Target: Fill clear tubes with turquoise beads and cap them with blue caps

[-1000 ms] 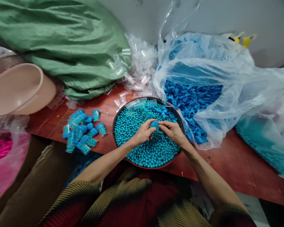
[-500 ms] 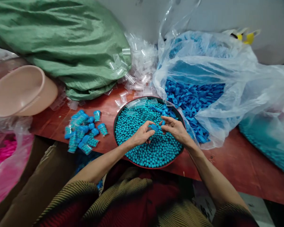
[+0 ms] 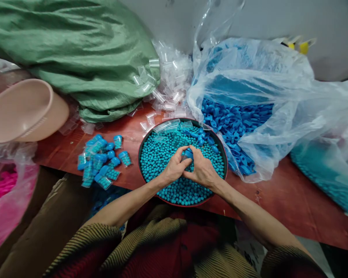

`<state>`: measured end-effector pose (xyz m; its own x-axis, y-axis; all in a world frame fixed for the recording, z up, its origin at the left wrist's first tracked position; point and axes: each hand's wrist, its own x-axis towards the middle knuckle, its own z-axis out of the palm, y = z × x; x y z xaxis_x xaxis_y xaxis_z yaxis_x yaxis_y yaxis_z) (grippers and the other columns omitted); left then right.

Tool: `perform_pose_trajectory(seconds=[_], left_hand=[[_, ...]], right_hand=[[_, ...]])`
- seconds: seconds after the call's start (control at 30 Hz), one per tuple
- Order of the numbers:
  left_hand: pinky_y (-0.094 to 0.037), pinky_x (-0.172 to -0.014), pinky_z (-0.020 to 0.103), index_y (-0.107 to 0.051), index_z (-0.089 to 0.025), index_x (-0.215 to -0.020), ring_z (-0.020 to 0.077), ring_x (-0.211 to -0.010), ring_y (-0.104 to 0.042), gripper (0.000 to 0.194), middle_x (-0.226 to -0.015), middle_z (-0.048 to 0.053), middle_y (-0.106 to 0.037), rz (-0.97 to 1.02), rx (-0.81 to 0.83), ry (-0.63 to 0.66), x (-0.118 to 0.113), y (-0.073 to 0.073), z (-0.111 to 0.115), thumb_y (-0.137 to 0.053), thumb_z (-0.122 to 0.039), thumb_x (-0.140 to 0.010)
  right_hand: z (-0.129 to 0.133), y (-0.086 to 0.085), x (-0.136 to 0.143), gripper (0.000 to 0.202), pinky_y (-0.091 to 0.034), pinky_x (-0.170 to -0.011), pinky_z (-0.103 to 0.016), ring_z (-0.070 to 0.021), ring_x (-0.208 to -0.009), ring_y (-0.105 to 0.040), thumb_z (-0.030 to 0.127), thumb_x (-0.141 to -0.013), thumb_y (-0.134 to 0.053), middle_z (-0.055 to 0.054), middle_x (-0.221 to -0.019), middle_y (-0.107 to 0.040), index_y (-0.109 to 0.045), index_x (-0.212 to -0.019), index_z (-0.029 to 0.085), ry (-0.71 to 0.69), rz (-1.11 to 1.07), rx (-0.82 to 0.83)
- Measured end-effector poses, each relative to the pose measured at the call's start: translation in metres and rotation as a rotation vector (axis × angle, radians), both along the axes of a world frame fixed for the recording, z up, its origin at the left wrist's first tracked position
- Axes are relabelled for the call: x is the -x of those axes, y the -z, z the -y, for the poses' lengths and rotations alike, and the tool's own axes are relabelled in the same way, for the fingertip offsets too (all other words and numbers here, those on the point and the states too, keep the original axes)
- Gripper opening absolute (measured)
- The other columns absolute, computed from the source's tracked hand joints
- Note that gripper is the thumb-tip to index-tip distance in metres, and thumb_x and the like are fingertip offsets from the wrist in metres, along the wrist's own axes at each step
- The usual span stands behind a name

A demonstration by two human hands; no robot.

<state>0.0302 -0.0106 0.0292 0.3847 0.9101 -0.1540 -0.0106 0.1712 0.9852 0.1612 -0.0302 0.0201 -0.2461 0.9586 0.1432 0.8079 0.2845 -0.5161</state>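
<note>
the small blue-topped piece sits between the fingertips of both hands, over the middle of the beads. half a second ago the right hand stood a little apart, pinching a separate bit of blue; now it has come in against the piece and that bit no longer shows by itself. i take this to mean the two parts have been brought together, though the fingers hide the join.

the left hand keeps its narrow pinch, thumb and forefinger on the piece; the right curls round the other side, thumb and fingers nearly meeting the left's.

under the grip lie the turquoise beads in a round tray. just beyond it, inside the tray, are loose blue caps and clear cups. well left of the grip lies a heap of capped, bead-filled cups; beyond and right, an open plastic bag of blue pieces.
</note>
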Motion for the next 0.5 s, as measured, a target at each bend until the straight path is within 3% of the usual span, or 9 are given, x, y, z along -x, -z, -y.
perform_pose_trajectory(seconds=[0.1, 0.33, 0.5], left_hand=[[-0.037, -0.062, 0.021, -0.047, -0.016, -0.116, 0.0082, -0.06, -0.04, 0.039, -0.069, -0.004, -0.045, 0.013, 0.033, -0.019, -0.0003, -0.0028, 0.0014, -0.053, -0.023, -0.078], [-0.035, -0.059, 0.02, -0.05, -0.016, -0.109, 0.0074, -0.059, -0.039, 0.033, -0.067, -0.005, -0.045, -0.015, 0.023, -0.032, 0.0023, 0.0018, 0.0023, -0.056, -0.022, -0.077], [-0.035, -0.055, 0.019, -0.049, -0.017, -0.108, 0.0069, -0.057, -0.043, 0.034, -0.066, -0.005, -0.048, 0.014, 0.086, -0.067, 0.0024, 0.0041, 0.0029, -0.057, -0.028, -0.077]], right_hand=[[-0.0007, -0.0013, 0.0, 0.079, -0.053, -0.067, -0.043, -0.0318, -0.091, -0.061, 0.047, -0.07, -0.063, -0.019, -0.106, -0.056, -0.033, -0.131, 0.009, -0.013, 0.009, -0.076], [0.004, 0.0, 0.0047, 0.076, -0.052, -0.057, -0.037, -0.0282, -0.08, -0.062, 0.048, -0.071, -0.06, -0.019, -0.106, -0.055, -0.034, -0.13, 0.008, -0.02, 0.088, -0.035], [0.0013, -0.0005, 0.0008, 0.08, -0.052, -0.068, -0.043, -0.0316, -0.092, -0.06, 0.049, -0.068, -0.064, -0.021, -0.113, -0.054, -0.036, -0.131, 0.007, -0.044, -0.04, 0.01]])
